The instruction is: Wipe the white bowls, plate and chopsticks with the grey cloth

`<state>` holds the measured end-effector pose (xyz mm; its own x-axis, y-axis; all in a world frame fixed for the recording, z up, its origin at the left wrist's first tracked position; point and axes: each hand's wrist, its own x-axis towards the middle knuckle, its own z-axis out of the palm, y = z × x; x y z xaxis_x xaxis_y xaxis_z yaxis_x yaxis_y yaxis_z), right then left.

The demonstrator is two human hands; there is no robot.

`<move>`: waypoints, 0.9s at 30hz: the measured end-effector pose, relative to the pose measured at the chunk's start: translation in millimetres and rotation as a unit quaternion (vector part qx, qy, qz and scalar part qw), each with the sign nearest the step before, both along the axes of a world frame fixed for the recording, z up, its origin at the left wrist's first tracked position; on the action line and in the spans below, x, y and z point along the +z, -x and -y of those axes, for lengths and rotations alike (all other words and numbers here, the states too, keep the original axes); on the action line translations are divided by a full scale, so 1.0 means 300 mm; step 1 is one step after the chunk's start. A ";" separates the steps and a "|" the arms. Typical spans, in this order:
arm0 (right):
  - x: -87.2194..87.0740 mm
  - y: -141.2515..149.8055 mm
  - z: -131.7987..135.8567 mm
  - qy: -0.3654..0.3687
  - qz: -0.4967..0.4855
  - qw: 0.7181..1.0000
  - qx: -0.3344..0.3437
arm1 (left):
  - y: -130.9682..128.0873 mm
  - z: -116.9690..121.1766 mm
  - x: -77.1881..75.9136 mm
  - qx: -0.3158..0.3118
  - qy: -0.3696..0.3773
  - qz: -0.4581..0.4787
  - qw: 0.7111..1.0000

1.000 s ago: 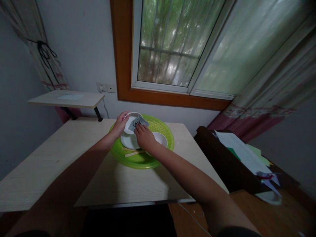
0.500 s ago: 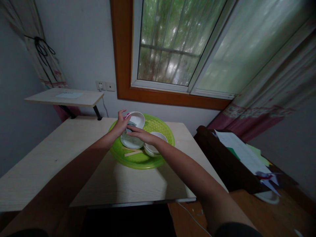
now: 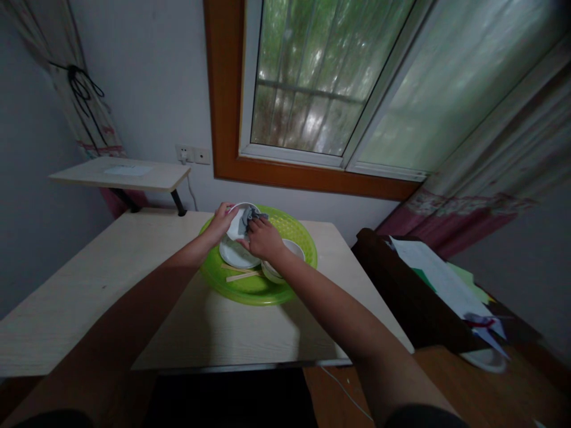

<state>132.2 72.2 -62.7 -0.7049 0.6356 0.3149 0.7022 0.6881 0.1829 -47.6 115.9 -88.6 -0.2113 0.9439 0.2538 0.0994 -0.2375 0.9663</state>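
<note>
My left hand (image 3: 222, 220) grips the rim of a white bowl (image 3: 236, 229), tilted above the green basin-like tray. In my right hand (image 3: 262, 239) is a grey cloth (image 3: 252, 216), pressed against the bowl's inside at its right. Below the bowl lies a white plate (image 3: 236, 257). To the right, partly behind my right wrist, stand white bowls (image 3: 295, 247) that look stacked. Light wooden chopsticks (image 3: 243, 275) rest at the front of the round green tray (image 3: 254, 298).
The tray stands on a pale wooden table (image 3: 178, 333). A raised shelf (image 3: 120, 175) is at the back left, beneath a wall socket (image 3: 193, 154). At the right, papers (image 3: 437, 276) lie on a dark brown piece of furniture (image 3: 383, 279). A window (image 3: 312, 77) is behind.
The bowl has tipped more toward me, with my left fingers closer on its rim. My right hand and the cloth have shifted up and to the right across the bowl.
</note>
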 end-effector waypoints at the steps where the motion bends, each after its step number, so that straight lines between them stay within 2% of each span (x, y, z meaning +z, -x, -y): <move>1: 0.001 0.003 0.004 -0.019 -0.004 1.000 -0.006 | 0.000 0.000 0.001 -0.002 -0.001 0.010 1.000; 3: 0.002 0.011 0.013 -0.029 -0.005 0.999 -0.014 | 0.000 0.003 0.003 -0.003 -0.002 0.022 1.000; 7: 0.008 0.023 0.037 0.006 0.009 1.000 -0.004 | 0.001 0.012 0.009 0.001 0.003 0.026 1.000; 13: 0.012 0.033 0.050 0.020 0.009 0.997 0.070 | -0.003 0.011 0.013 -0.013 0.029 0.082 0.996; 19: -0.016 0.023 0.027 0.019 -0.017 0.991 0.131 | -0.008 0.030 0.028 -0.058 0.064 0.151 0.985; 23: -0.027 0.018 0.019 0.006 -0.025 0.993 0.120 | -0.019 0.048 0.036 -0.090 0.096 0.168 0.977; 27: -0.031 0.014 0.011 -0.009 -0.022 0.997 0.069 | -0.029 0.057 0.042 -0.128 0.110 0.184 0.968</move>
